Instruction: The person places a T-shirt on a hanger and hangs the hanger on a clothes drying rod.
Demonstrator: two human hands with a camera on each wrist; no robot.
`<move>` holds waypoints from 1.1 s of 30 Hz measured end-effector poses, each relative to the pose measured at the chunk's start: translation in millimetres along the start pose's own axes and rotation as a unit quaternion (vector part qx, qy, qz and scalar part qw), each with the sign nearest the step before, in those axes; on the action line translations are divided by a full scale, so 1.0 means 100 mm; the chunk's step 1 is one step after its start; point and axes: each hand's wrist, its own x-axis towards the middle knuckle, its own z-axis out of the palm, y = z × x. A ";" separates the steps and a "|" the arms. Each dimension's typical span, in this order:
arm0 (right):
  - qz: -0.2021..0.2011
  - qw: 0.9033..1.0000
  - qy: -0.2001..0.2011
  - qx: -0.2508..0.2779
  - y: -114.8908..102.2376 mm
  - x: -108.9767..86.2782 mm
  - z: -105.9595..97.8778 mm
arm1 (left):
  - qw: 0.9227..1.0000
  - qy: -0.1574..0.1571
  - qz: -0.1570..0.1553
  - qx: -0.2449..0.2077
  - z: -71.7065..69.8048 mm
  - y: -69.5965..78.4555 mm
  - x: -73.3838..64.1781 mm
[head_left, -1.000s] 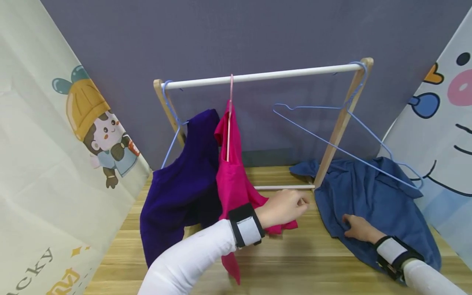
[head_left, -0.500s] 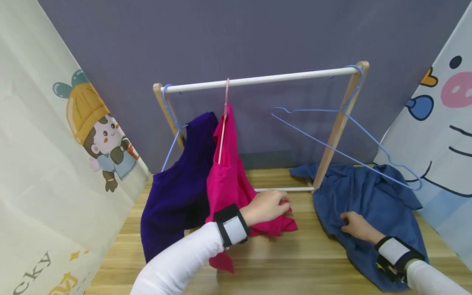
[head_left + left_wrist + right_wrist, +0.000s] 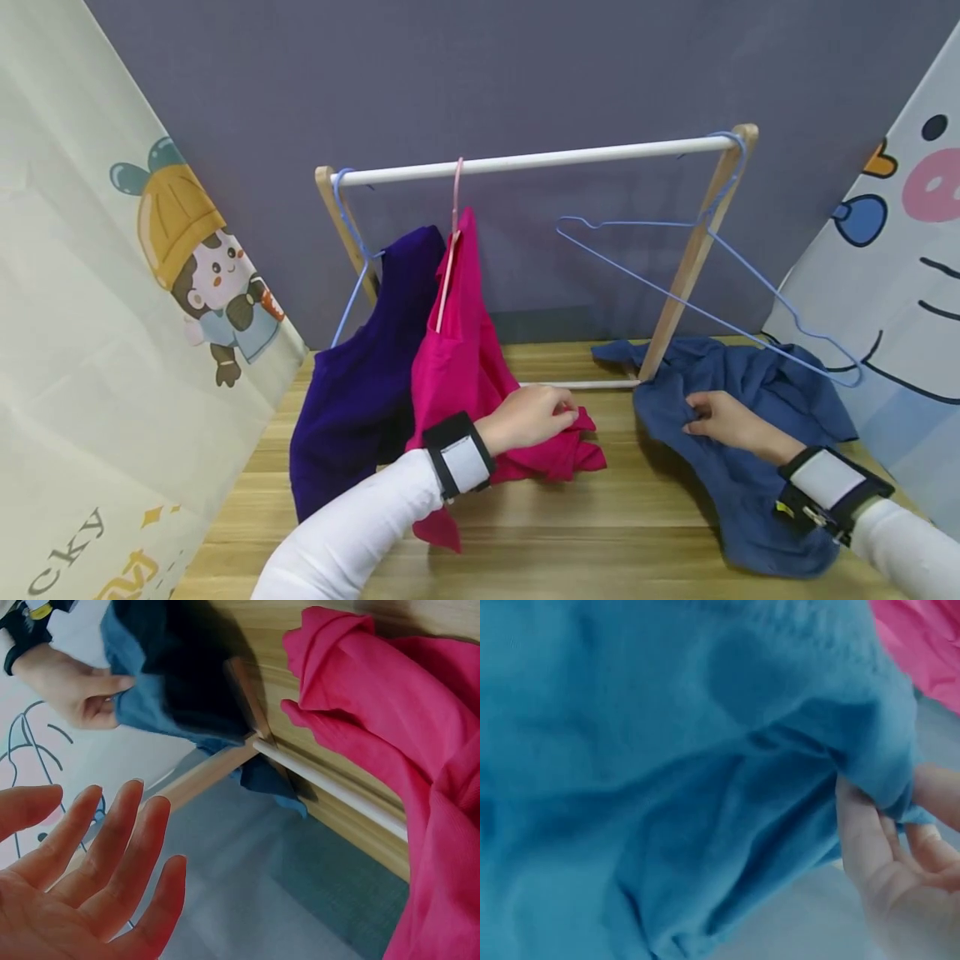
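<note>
My right hand [image 3: 729, 423] pinches the edge of a blue cloth garment [image 3: 757, 492] between thumb and fingers. Part of the garment is lifted, and the rest lies on the wooden table at the right. Up close, in the right wrist view, folds of the blue garment [image 3: 660, 742] hang from my fingertips. My left hand [image 3: 528, 417] is in front of a pink garment [image 3: 446, 375] on a pink hanger [image 3: 455, 196]. Its fingers are loosely spread and hold nothing, as the left wrist view shows. A bare blue hanger [image 3: 645, 286] hangs above the blue garment.
A rack with a white top rod [image 3: 570, 157] and wooden legs [image 3: 686, 267] stands at the back. A dark purple garment [image 3: 360, 400] hangs on another blue hanger [image 3: 349, 292] at the left. The wooden table [image 3: 600, 533] runs below. Printed curtains flank both sides.
My right hand has moved up and pulled the blue garment's edge upward, so the cloth has shifted and partly lifted. My left hand has drawn back leftward, and the pink garment has swung left.
</note>
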 end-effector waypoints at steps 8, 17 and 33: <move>0.024 1.000 -0.018 0.003 -0.31 0.05 -0.23 | 1.000 0.002 -0.002 -0.001 -0.02 -0.05 -0.01; -0.039 0.999 -0.017 0.026 -0.61 0.10 -0.47 | 0.999 0.019 -0.012 -0.034 -0.06 -0.09 -0.03; -0.094 0.989 -0.108 0.046 -1.23 0.18 -0.64 | 0.988 0.105 0.021 -0.109 -0.16 -0.11 -0.05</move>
